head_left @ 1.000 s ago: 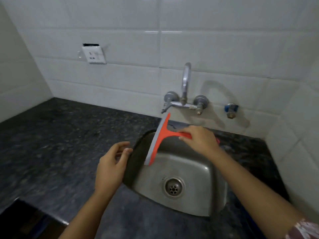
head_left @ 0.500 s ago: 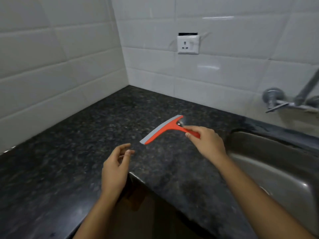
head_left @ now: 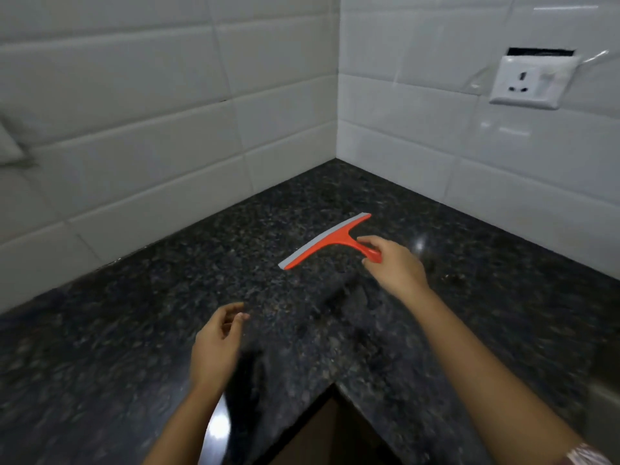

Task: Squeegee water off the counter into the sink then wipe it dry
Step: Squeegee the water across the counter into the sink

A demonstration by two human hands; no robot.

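My right hand [head_left: 392,266] grips the handle of an orange squeegee [head_left: 327,241] with a grey rubber blade. The blade points left and away, toward the corner of the dark speckled granite counter [head_left: 167,313]; whether it touches the stone I cannot tell. My left hand [head_left: 216,347] hovers over the counter's front part with its fingers loosely curled and nothing in it. Only a sliver of the steel sink's rim [head_left: 604,394] shows at the right edge. No cloth is in view.
White tiled walls meet in a corner behind the counter. A white wall socket [head_left: 530,80] sits on the right wall. The L-shaped counter's inner front edge [head_left: 335,385] lies between my forearms, with a dark gap below it.
The view has swung left, from the sink to the counter corner. My right hand has carried the squeegee from over the sink out across the counter. My left hand stays empty.
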